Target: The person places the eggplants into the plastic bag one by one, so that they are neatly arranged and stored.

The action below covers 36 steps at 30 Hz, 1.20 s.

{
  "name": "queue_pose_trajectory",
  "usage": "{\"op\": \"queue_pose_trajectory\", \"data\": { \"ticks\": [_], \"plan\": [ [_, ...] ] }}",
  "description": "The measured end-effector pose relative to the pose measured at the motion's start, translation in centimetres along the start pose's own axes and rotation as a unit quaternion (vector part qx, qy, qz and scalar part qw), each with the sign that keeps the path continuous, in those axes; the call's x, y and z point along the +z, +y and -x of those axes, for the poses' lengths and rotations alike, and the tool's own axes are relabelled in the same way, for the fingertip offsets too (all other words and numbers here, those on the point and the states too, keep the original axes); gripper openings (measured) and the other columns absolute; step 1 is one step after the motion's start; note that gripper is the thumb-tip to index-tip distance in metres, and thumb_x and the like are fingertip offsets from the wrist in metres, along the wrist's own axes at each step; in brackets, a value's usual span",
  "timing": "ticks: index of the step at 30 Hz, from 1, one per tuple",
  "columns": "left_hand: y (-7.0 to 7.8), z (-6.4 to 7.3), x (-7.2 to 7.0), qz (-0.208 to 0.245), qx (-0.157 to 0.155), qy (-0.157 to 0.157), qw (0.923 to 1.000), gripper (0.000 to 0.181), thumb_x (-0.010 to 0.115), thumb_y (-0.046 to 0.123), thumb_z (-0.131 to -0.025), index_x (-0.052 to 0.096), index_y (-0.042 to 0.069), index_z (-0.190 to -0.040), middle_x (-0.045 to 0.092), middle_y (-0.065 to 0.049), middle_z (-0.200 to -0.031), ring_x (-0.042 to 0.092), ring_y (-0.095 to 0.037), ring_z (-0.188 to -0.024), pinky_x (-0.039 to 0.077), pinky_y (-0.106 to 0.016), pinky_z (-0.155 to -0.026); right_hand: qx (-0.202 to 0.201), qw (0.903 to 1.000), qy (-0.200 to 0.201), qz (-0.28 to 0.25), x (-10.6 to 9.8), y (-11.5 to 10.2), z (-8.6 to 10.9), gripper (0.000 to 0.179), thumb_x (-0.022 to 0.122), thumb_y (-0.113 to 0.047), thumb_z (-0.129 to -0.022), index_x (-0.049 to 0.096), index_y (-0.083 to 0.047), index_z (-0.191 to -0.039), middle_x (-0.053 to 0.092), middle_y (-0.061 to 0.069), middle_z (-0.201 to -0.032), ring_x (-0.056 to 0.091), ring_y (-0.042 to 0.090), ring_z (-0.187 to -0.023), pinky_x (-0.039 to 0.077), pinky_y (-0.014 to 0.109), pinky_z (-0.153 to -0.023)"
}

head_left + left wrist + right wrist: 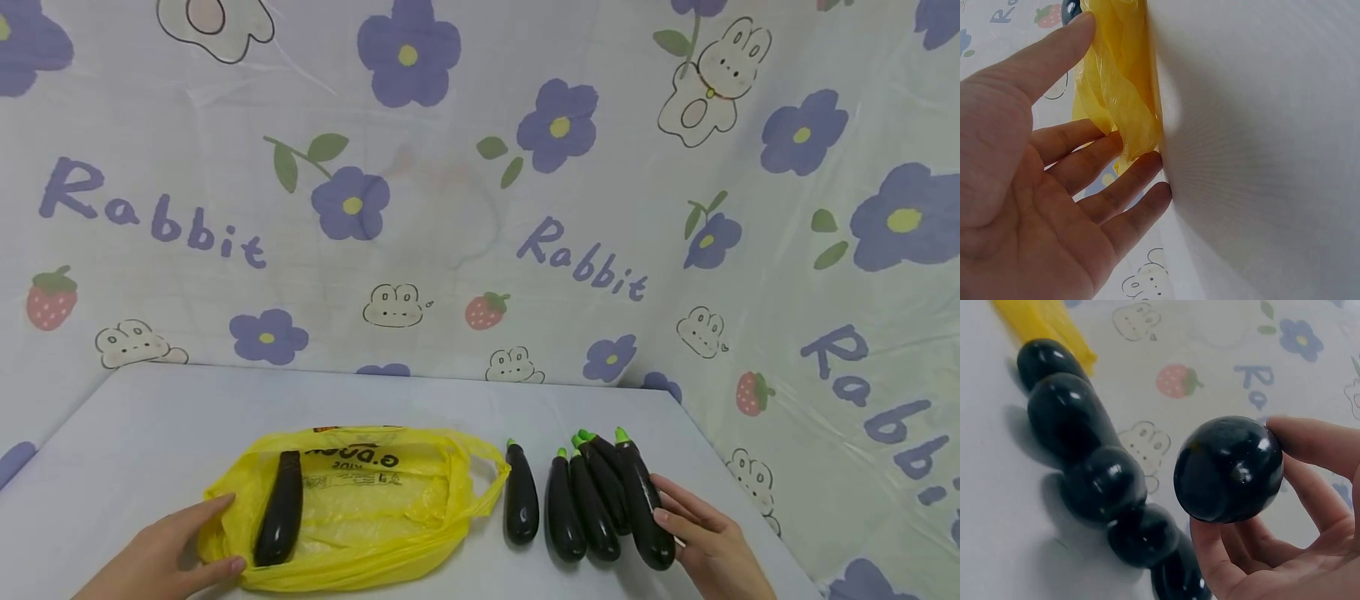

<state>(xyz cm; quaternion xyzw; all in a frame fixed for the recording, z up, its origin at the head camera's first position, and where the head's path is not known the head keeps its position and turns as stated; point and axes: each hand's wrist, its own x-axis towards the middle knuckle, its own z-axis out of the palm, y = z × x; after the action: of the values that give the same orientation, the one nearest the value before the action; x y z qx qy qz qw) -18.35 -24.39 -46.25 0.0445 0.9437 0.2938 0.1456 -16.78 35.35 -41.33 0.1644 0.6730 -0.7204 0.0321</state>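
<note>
**Right hand (pixel 708 537) pinching an eggplant (pixel 645 504) beside the others**

The eggplant is pointing its green stem away from the person, at the right end of the group. The other eggplants (pixel 596 512) are lying close on its left, and a lone eggplant (pixel 522 500) is lying just beside the handle of the yellow bag (pixel 352 577); these are standing between it and the bag. A bagged eggplant (pixel 280 512) is lying at the bag's left end. The tabletop (pixel 442 407) is carrying everything. The right thumb and fingers are pinching the eggplant's sides, its rounded end jutting past them; the left hand (pixel 168 546) is touching the bag's left edge, fingers spreading.
</note>
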Motion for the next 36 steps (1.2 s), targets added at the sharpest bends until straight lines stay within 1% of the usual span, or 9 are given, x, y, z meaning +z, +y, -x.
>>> {"op": "queue_pose_trajectory", "data": {
  "ticks": [3, 6, 10, 13, 17, 20, 25, 31, 36],
  "plan": [
    [0.1, 0.0, -0.1, -0.003, 0.004, 0.002, 1.0, 0.1, 0.074, 0.062, -0.077, 0.043, -0.005, -0.143, 0.046, -0.032, -0.138, 0.042, -0.054, -0.123, 0.041, -0.067, -0.095, -0.001, 1.0, -0.001, 0.0, 0.6, 0.0, 0.1, 0.054, 0.074, -0.02, -0.09, 0.057, -0.022, -0.141, 0.033, 0.018, -0.153, 0.045, 0.028, -0.127, 0.045, 0.047, -0.103],
    [0.1, 0.0, -0.1, -0.002, 0.006, 0.004, 1.0, 0.1, 0.074, 0.062, -0.077, 0.043, -0.005, -0.143, 0.046, -0.032, -0.137, 0.042, -0.054, -0.123, 0.042, -0.067, -0.095, -0.004, 1.0, -0.009, 0.001, 1.2, 0.2, 0.3, 0.055, 0.072, -0.019, -0.091, 0.054, -0.019, -0.143, 0.032, 0.018, -0.154, 0.038, 0.033, -0.132, 0.043, 0.049, -0.105],
    [0.1, 0.0, 0.0, 0.0, 0.006, 0.005, 1.0, 0.1, 0.074, 0.062, -0.076, 0.043, -0.005, -0.143, 0.046, -0.032, -0.137, 0.043, -0.053, -0.123, 0.042, -0.067, -0.095, -0.013, 0.9996, -0.023, 0.004, 2.0, 0.5, 0.5, 0.051, 0.069, -0.016, -0.094, 0.055, -0.016, -0.143, 0.027, 0.02, -0.155, 0.027, 0.039, -0.138, 0.037, 0.057, -0.106],
    [0.1, 0.0, -0.1, -0.001, 0.006, 0.006, 1.0, 0.1, 0.074, 0.062, -0.076, 0.043, -0.005, -0.143, 0.047, -0.032, -0.137, 0.043, -0.053, -0.123, 0.042, -0.067, -0.095, -0.018, 0.9996, -0.02, 0.007, 2.9, 0.7, 0.7, 0.048, 0.069, -0.014, -0.093, 0.057, -0.014, -0.14, 0.033, 0.02, -0.152, 0.032, 0.038, -0.134, 0.042, 0.055, -0.104],
    [0.1, 0.0, -0.1, -0.003, 0.008, 0.008, 0.9999, 0.1, 0.074, 0.062, -0.076, 0.043, -0.005, -0.143, 0.047, -0.032, -0.137, 0.043, -0.054, -0.123, 0.042, -0.067, -0.095, -0.022, 0.9996, -0.015, 0.013, 4.0, 1.0, 0.9, 0.046, 0.07, -0.011, -0.092, 0.061, -0.012, -0.137, 0.046, 0.016, -0.143, 0.045, 0.032, -0.122, 0.051, 0.044, -0.095],
    [0.1, 0.1, -0.1, -0.005, 0.012, 0.01, 0.9999, 0.099, 0.074, 0.061, -0.077, 0.043, -0.005, -0.143, 0.046, -0.032, -0.137, 0.043, -0.054, -0.123, 0.042, -0.067, -0.094, -0.022, 0.9994, -0.02, 0.017, 4.5, 1.2, 0.9, 0.045, 0.07, -0.01, -0.091, 0.062, -0.011, -0.136, 0.05, 0.015, -0.138, 0.047, 0.029, -0.118, 0.052, 0.041, -0.092],
    [0.0, 0.1, -0.1, -0.003, 0.016, 0.012, 0.9998, 0.098, 0.074, 0.061, -0.078, 0.043, -0.005, -0.143, 0.046, -0.032, -0.138, 0.042, -0.054, -0.123, 0.042, -0.068, -0.094, -0.018, 0.9992, -0.029, 0.019, 4.9, 1.5, 0.9, 0.046, 0.071, -0.01, -0.091, 0.06, -0.01, -0.137, 0.051, 0.013, -0.136, 0.047, 0.028, -0.116, 0.052, 0.04, -0.091],
    [0.0, 0.0, -0.1, -0.001, 0.016, 0.01, 0.9998, 0.098, 0.074, 0.06, -0.078, 0.043, -0.006, -0.143, 0.047, -0.032, -0.137, 0.044, -0.053, -0.122, 0.042, -0.067, -0.095, -0.005, 0.9978, -0.065, 0.013, 5.7, 1.8, 1.2, 0.047, 0.072, -0.013, -0.091, 0.061, -0.012, -0.137, 0.056, 0.011, -0.131, 0.051, 0.027, -0.112, 0.052, 0.04, -0.093],
    [-0.2, 0.0, 0.0, -0.003, 0.021, 0.004, 0.9998, 0.094, 0.073, 0.058, -0.081, 0.043, -0.007, -0.142, 0.047, -0.033, -0.136, 0.042, -0.055, -0.122, 0.041, -0.068, -0.094, 0.0, 0.9948, -0.101, -0.008, 6.4, 1.6, 1.7, 0.044, 0.072, -0.01, -0.091, 0.064, -0.015, -0.134, 0.06, 0.009, -0.126, 0.053, 0.025, -0.108, 0.052, 0.037, -0.094]
  ]
}}
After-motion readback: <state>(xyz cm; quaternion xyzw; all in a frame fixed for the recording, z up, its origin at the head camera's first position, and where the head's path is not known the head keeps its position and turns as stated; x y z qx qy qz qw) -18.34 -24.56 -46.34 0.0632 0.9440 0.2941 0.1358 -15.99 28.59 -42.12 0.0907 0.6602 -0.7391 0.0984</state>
